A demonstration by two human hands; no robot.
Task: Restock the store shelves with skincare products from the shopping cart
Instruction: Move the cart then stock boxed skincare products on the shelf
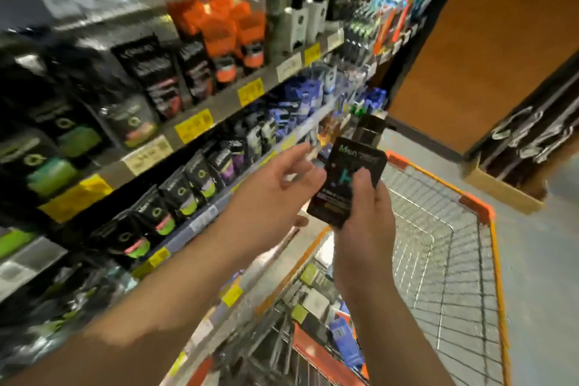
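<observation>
One black pack stood upright in the right hand, fingers clamped round its lower half, label outward, probably for reading. The left hand, fingers apart, touched its left edge, above the cart, beside the shelves.

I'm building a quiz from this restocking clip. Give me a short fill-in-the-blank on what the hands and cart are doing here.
The right hand grips a ____ box printed with "Men".
The left hand is beside the box with its fingers ____.
The shopping cart has a rim coloured ____.
The shelves stand on the person's ____ side.

Missing words: black; open; orange; left
</observation>
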